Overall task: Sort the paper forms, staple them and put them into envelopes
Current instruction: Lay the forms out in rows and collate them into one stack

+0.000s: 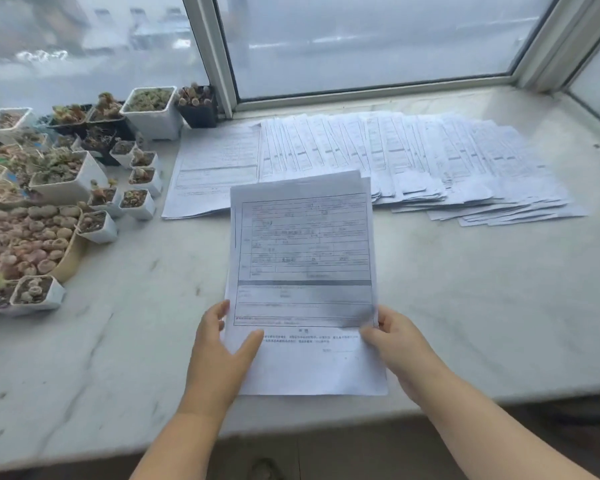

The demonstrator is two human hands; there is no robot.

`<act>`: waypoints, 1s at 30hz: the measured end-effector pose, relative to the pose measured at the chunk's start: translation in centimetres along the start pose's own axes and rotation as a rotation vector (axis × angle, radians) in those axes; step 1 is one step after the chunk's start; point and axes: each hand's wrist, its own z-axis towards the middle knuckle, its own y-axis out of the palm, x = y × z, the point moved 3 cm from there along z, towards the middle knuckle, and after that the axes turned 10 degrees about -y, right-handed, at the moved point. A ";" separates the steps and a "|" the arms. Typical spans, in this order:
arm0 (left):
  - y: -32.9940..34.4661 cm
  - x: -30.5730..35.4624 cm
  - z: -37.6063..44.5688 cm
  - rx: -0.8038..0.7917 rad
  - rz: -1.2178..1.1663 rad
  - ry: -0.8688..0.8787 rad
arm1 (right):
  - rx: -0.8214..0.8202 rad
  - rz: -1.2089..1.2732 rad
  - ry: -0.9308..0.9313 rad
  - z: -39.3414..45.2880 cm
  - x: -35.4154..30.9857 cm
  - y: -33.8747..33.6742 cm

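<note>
I logged: left hand (219, 348) and right hand (394, 341) each pinching a lower side edge of the forms (303, 271) (more than one sheet), held above the sill (482, 306). Beyond: fanned papers (413, 161); pots (84, 161) at far left.

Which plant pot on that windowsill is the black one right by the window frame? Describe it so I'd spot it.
Start at the window frame post. At its foot stands the black pot, the last of the back row. Its neighbour, the white square pot, is pale and larger; this one is dark and holds reddish plants.
</note>
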 end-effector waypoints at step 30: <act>3.7 10.7 21.8 -0.181 -0.348 -0.030 | 0.421 0.346 -0.280 25.7 -13.1 -5.4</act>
